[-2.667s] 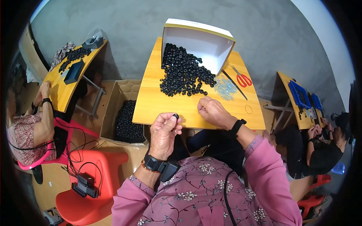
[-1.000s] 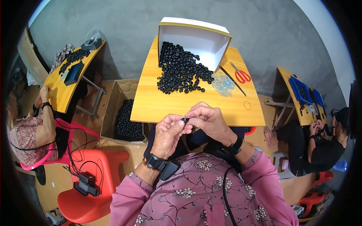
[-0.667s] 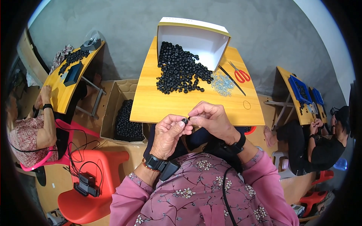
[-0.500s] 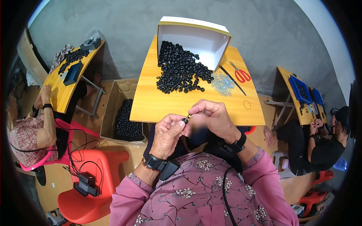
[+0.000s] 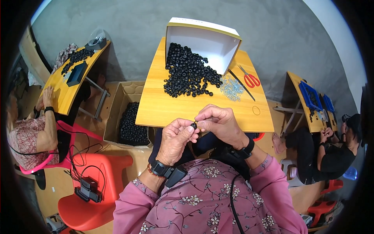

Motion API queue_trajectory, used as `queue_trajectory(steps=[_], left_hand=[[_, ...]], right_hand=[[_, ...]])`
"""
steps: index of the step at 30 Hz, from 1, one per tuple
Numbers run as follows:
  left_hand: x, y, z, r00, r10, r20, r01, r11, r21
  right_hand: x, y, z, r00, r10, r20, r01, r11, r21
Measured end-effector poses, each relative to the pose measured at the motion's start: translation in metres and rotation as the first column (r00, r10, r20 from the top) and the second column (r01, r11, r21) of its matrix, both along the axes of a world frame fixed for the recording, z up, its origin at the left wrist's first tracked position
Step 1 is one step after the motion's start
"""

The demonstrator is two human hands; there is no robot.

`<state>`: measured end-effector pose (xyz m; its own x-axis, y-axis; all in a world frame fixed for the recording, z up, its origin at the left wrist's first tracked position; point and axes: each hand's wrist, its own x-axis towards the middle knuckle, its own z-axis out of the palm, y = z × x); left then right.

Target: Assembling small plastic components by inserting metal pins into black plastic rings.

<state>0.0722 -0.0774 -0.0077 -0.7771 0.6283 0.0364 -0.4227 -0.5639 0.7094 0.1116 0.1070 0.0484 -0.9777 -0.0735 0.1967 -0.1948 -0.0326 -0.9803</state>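
My left hand (image 5: 175,138) is closed, with a small black ring-shaped part (image 5: 194,125) pinched between thumb and fingertips. Against it, my right hand (image 5: 218,123) is pinched shut at a tiny yellowish piece whose kind is too small to make out. Both hands meet just off the near edge of the yellow table (image 5: 156,113). Farther back lies a heap of similar black parts (image 5: 187,74), spilling out of a white box (image 5: 218,43) tipped on its side. Beside the heap is a pile of small silvery-clear pieces (image 5: 231,89).
Red-handled scissors (image 5: 251,80), a black rod (image 5: 241,82) and a thin rubber band (image 5: 256,110) lie at the table's right. A carton (image 5: 113,117) of black parts stands left, near a red chair (image 5: 89,195). Co-workers sit at tables on both sides.
My hands have come together: the right fingertips now touch the black part held in the left, where a small gap showed before. The view has shifted slightly.
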Motion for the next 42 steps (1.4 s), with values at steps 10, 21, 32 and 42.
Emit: queue_trajectory(steps=[10,21,32,42], left_hand=[[0.002,0.003,0.002,0.993,0.075,-0.086,-0.083,0.993,-0.089],[0.004,0.004,0.002,0.989,0.092,-0.113,-0.105,0.987,-0.120],[0.011,0.008,0.000,0.999,0.032,-0.029,-0.034,0.995,-0.092],[0.010,0.005,0.000,0.990,-0.099,0.101,0.106,0.992,-0.072]], right_hand=[[0.000,0.002,-0.003,0.994,-0.014,-0.108,0.037,0.978,0.206],[0.002,0.000,-0.004,0.983,-0.021,-0.182,0.072,0.958,0.279],[0.007,0.008,-0.003,0.945,0.056,-0.323,0.107,0.878,0.466],[0.013,0.012,0.001,0.942,0.105,-0.319,0.090,0.835,0.542]])
